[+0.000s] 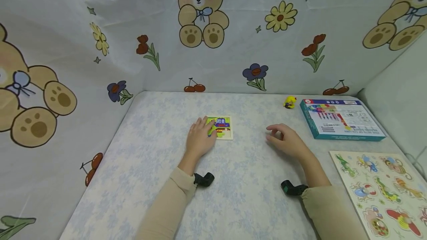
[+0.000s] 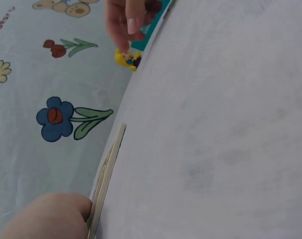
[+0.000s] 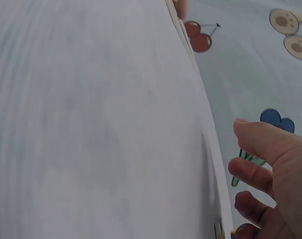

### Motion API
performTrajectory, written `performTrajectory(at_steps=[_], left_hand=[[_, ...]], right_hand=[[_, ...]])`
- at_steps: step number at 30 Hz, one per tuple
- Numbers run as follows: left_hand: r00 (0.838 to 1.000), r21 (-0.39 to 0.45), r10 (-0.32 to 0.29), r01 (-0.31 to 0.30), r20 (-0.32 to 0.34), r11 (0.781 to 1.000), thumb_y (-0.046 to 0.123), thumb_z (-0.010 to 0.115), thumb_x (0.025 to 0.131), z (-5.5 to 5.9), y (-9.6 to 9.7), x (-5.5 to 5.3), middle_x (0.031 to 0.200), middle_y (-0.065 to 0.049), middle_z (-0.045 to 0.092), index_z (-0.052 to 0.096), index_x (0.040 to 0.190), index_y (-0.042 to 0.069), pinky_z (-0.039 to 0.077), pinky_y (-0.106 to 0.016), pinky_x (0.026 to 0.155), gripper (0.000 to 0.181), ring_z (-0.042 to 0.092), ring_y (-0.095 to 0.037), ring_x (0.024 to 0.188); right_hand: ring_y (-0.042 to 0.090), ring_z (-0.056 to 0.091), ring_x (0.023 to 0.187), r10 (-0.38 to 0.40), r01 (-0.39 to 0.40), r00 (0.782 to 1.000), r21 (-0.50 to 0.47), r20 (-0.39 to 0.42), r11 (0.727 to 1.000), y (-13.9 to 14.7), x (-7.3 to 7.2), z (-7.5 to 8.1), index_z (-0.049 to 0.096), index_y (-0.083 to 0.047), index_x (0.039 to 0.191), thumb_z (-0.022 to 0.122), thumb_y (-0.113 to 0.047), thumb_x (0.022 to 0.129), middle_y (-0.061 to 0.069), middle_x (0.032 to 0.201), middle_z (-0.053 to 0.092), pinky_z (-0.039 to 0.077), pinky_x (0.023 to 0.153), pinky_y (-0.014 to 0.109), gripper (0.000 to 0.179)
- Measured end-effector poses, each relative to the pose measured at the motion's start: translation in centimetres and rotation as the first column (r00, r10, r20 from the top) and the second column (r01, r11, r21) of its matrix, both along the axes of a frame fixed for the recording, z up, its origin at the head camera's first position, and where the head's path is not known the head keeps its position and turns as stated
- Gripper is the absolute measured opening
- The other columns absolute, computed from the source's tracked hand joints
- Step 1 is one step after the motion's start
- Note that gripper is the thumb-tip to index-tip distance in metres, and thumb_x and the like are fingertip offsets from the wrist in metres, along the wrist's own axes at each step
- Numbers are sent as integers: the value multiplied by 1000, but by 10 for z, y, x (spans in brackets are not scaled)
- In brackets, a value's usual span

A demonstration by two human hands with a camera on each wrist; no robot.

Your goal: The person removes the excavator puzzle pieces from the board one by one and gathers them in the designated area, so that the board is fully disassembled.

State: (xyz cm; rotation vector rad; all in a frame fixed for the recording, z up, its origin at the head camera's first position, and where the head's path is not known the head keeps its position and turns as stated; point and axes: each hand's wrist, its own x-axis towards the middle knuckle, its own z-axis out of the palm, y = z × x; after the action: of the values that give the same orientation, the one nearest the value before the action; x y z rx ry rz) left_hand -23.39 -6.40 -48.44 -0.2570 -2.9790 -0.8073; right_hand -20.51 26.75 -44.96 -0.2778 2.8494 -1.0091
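Note:
A small square picture puzzle lies on the table, showing a blue and purple vehicle on bright green. My left hand rests on its left part, fingers pointing away from me and covering some of the picture. From the left wrist view, the puzzle's pale wooden edge appears side-on, with the left hand at its near end. Off to the right of the puzzle, my right hand is held over the table with loosely bent fingers and nothing between them. The right wrist view shows that hand with thumb and fingers apart.
At the back right stands a small yellow figure, left of a flat teal-edged box. A larger wooden board with animal pictures lies at the right edge. Behind the table hangs a bear-print cloth.

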Motion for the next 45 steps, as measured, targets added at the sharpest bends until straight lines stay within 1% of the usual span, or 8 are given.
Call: performTrajectory(at_steps=[4, 10, 18, 24, 31, 34, 40, 45], left_hand=[[1000, -5, 1, -1, 1, 1000, 46, 40, 102, 1, 0, 0, 165, -1, 27, 46, 149, 31, 13, -47, 127, 50, 18, -27, 154], [1000, -28, -10, 11, 14, 1000, 53, 40, 100, 1, 1, 0, 165, -1, 25, 43, 151, 33, 12, -47, 127, 54, 16, -26, 155], [1000, -84, -10, 11, 20, 996, 56, 40, 99, 0, 1, 0, 166, 0, 24, 42, 150, 37, 12, -47, 127, 55, 16, -26, 155], [1000, -105, -16, 18, 21, 994, 57, 39, 99, -1, 1, -1, 166, -1, 23, 42, 150, 40, 12, -48, 127, 53, 16, -27, 155], [1000, -100, -14, 15, 8, 995, 56, 40, 99, -1, 1, -1, 166, -1, 25, 44, 149, 39, 13, -48, 127, 53, 16, -27, 155], [1000, -97, -16, 17, 7, 995, 56, 40, 99, -1, 1, -1, 166, -1, 25, 44, 149, 39, 13, -47, 127, 53, 16, -27, 155], [1000, -95, -17, 18, 11, 995, 55, 40, 99, 0, 1, -1, 166, 0, 24, 43, 149, 39, 12, -47, 127, 53, 16, -26, 155], [1000, -95, -14, 16, 15, 995, 55, 40, 99, 0, 1, 0, 166, 0, 24, 43, 149, 39, 12, -46, 127, 53, 16, -26, 155]], right_hand=[[24, 51, 91, 63, -63, 998, -1, -32, 998, -32, -11, 4, 60, -13, 132, 66, -30, 96, 9, 116, 61, 46, 78, 36, 40], [25, 55, 107, 118, -117, 993, 39, -29, 992, -75, -28, 4, 61, -15, 133, 68, -28, 94, 6, 126, 60, 50, 94, 45, 41], [28, 54, 122, 191, -183, 980, 134, -50, 974, -111, -46, 2, 58, -14, 138, 64, -33, 97, 8, 134, 55, 46, 106, 50, 46], [29, 54, 126, 204, -190, 977, 194, -57, 962, -121, -53, 3, 63, -11, 132, 65, -33, 96, 8, 131, 58, 43, 111, 49, 43], [28, 57, 116, 215, -181, 972, 282, -96, 942, -128, -56, 7, 67, -9, 128, 70, -32, 92, 8, 126, 60, 50, 102, 47, 42], [29, 59, 113, 244, -193, 962, 332, -120, 923, -130, -56, 10, 68, -8, 126, 70, -32, 92, 8, 125, 62, 52, 99, 46, 41], [26, 63, 109, 337, -234, 926, 436, -173, 869, -131, -57, 11, 69, -7, 125, 66, -31, 96, 8, 122, 65, 55, 95, 43, 38], [26, 63, 112, 362, -261, 918, 441, -161, 859, -130, -57, 11, 67, -6, 127, 63, -31, 98, 9, 123, 64, 54, 97, 43, 38]])
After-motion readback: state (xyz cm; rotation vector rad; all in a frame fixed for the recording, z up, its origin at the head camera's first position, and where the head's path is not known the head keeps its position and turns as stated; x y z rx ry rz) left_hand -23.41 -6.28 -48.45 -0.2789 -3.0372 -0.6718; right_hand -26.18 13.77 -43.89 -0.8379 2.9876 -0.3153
